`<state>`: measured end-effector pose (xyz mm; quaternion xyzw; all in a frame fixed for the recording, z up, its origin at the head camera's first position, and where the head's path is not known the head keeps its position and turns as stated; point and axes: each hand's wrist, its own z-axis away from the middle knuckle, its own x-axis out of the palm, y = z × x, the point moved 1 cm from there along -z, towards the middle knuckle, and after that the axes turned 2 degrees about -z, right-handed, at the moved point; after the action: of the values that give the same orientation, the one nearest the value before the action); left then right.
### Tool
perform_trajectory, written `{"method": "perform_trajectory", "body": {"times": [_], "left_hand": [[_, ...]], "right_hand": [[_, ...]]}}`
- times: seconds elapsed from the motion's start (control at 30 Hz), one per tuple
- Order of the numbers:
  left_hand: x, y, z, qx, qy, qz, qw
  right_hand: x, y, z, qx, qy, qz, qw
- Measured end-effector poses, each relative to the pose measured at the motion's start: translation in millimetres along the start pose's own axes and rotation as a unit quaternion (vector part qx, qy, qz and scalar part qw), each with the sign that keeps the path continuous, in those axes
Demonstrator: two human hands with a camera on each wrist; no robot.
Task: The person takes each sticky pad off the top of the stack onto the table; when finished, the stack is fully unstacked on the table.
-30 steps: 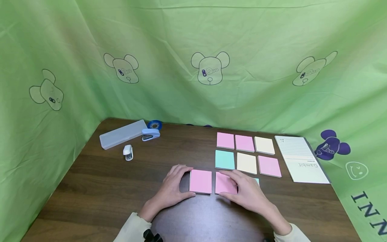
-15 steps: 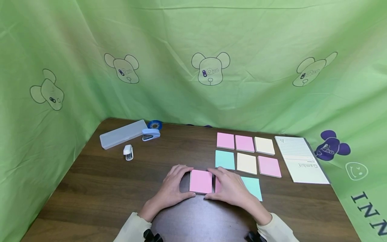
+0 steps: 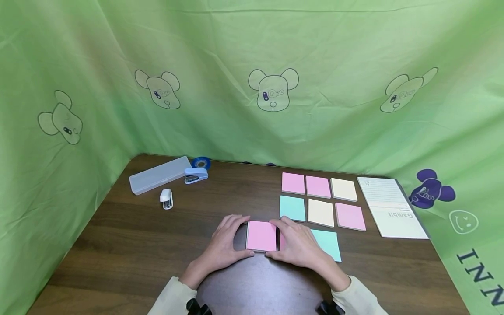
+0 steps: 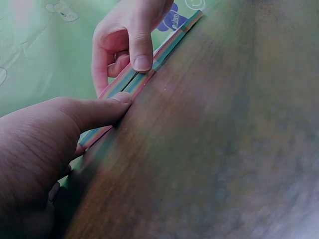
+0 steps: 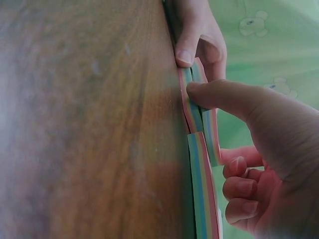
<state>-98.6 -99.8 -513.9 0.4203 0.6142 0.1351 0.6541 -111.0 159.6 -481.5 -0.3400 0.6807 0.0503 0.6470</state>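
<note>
A pink sticky note pad (image 3: 261, 236) lies on the table between the two hands in the head view. My left hand (image 3: 223, 244) pinches its left side, thumb at the front corner and fingers at the back. From the right, my right hand (image 3: 302, 246) holds the same pad, thumb and index finger at its right corners. A second pink pad (image 3: 281, 241) shows as a sliver under the right hand, mostly hidden. Just right of that hand lies a teal pad (image 3: 327, 245). Striped edges of the pads (image 5: 203, 184) show in the right wrist view.
Behind the right hand, two rows of pink, cream and teal pads (image 3: 320, 212) lie near a white notepad (image 3: 393, 208). At the back left are a translucent case (image 3: 159, 176), blue tape (image 3: 201, 162), a blue stapler (image 3: 196, 175) and a white stapler (image 3: 166, 199). Green cloth surrounds the table.
My right hand has moved left from the second pink pad to the right edge of the first, uncovering the teal pad. The left hand has stayed in place.
</note>
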Motion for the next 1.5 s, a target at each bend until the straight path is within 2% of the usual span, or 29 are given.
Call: {"method": "perform_trajectory", "body": {"times": [0.27,0.53,0.7,0.9,1.2,1.5], "left_hand": [[0.2,0.0,-1.0,-0.003,-0.003,-0.004,1.0],[-0.6,1.0,-1.7,-0.01,-0.008,-0.004,0.9999],[-1.0,0.9,-1.5,-0.019,-0.003,0.003,0.9998],[-1.0,0.3,-0.7,-0.017,0.005,-0.001,0.9998],[-0.5,-0.3,-0.9,-0.012,0.009,-0.006,0.9999],[-0.1,0.5,-1.1,-0.004,0.012,-0.008,0.9999]], "right_hand": [[-4.8,2.5,-0.3,0.002,-0.004,-0.009,1.0],[-20.0,9.2,-4.5,0.028,0.005,-0.022,0.999],[-33.7,13.9,-14.5,0.048,0.001,-0.038,0.998],[-43.1,20.0,-37.0,0.065,0.001,-0.052,0.997],[-34.5,29.6,-69.0,0.066,-0.029,-0.035,0.997],[-18.2,36.8,-75.3,0.072,-0.062,-0.02,0.995]]}}
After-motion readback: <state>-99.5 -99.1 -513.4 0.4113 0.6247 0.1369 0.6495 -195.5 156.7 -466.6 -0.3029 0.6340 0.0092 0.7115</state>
